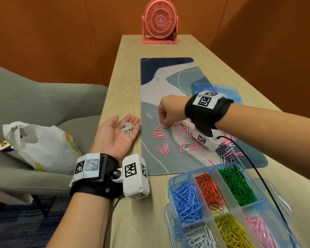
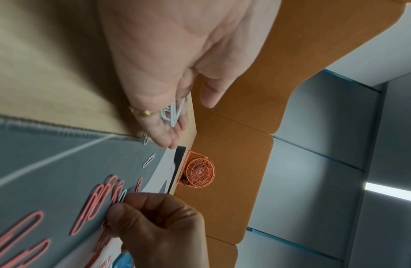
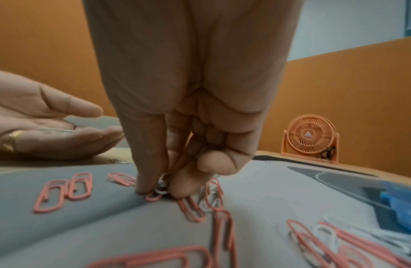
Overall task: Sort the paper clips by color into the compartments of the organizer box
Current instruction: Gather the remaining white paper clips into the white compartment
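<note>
Biggest risk I see here is the right hand (image 3: 168, 181) dragging a pink clip (image 3: 154, 196) up along with the white clip (image 3: 162, 188) it's pinching on the desk mat (image 1: 150, 158), since pinks lie touching the fingertips and clips love to hook together. Also the left hand (image 1: 118, 135) is lying palm up, flat and relaxed at the table edge with a little pile of white clips (image 1: 126, 127) just resting on it, so any tilt spills them. Right wrist is bent, fingers pointing straight down, thumb and forefinger closed on the clip. The organizer box (image 1: 170, 185) sits near, with the other colours mostly filled in.
</note>
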`<state>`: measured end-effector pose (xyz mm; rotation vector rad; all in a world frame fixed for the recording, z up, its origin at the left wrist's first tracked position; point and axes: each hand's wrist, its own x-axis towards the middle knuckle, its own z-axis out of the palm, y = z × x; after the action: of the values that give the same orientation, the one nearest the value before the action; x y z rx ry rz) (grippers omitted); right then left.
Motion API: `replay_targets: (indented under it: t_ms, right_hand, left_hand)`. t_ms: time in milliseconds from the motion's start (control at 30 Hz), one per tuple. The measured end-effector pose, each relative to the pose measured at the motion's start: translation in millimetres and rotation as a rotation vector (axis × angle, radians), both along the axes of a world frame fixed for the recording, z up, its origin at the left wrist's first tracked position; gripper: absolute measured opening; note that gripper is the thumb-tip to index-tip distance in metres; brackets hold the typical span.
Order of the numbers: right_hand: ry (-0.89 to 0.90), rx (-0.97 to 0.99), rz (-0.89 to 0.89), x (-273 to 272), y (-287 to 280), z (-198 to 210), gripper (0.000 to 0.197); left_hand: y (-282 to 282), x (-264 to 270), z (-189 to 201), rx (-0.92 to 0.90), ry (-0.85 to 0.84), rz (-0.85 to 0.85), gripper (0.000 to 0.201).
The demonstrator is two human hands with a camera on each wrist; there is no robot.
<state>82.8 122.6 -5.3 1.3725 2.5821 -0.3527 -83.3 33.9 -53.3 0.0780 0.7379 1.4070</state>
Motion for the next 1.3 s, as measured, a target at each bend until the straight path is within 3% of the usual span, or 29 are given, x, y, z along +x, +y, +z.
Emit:
replay_targets:
  t_ms: [67,233,700,1067,1167,1300]
  right_hand:
    - [-0.031,0.01,0.024,-2.6,-0.2,-1.1,0.005]
    - [-0.049,0.022,0.017,-1.4,0.4,-1.1,0.024]
    - [0.172,-0.127,-0.108,10.4,2.8,13.3,0.013]
    - [0.407,-0.268,0.073,-29.5,-7.7,27.9,0.009]
    - [0.346,-0.148,0.032,-30.2,-0.1,27.3,0.012]
    - [0.109,0.045,-0.003,-28.1,12.5,16.7,0.018]
  left_hand:
    - [0.5,0.5,-0.4,0.001,0.004,-0.004,0.036]
    - [1.1,1.8,-0.6,0.009,0.022,-0.024,0.036]
    - [1.4,7.8,-1.5,0.013,0.049,-0.067,0.037]
    - [0.9,19.9,-1.5,-0.006,-0.005,-0.099,0.041]
    - [2.5,17.0,-2.0,-0.024,-0.01,-0.061,0.041]
    - [4.4,8.1,-1.1,-0.025,-0.028,0.027,0.037]
